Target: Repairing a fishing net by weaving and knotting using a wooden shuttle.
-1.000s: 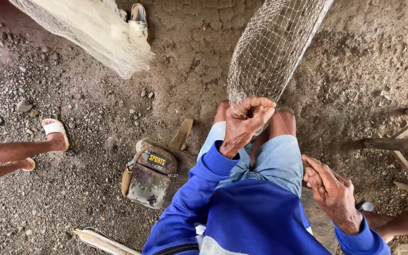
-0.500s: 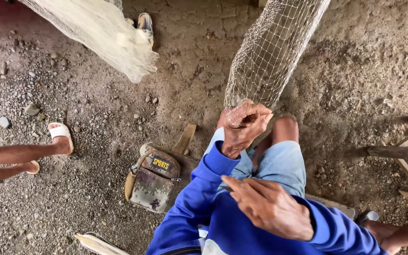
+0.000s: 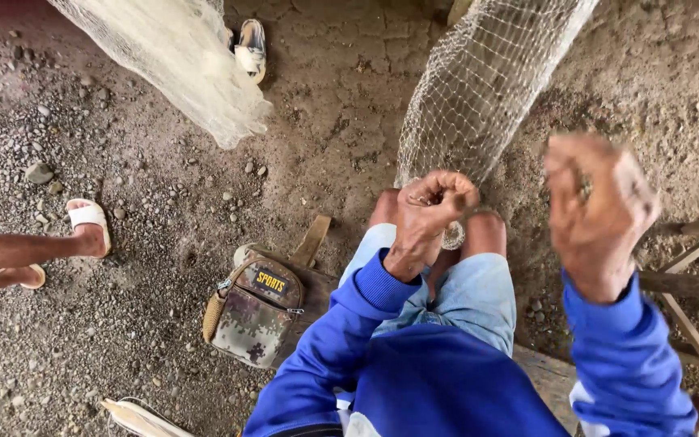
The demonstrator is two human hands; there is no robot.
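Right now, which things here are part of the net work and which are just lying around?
In hand:
left hand, fisted on the hanging net
right hand, raised and blurred; what it holds cannot be told

Lying about:
camouflage pouch
second net, upper left
sandal
stones
wooden frame
another person's feet, in sandals

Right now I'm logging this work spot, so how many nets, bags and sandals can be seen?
Nets: 2, the coarse net in the left hand and a fine net.
Bags: 1, camouflage pouch.
Sandals: 3.
Total: 6.
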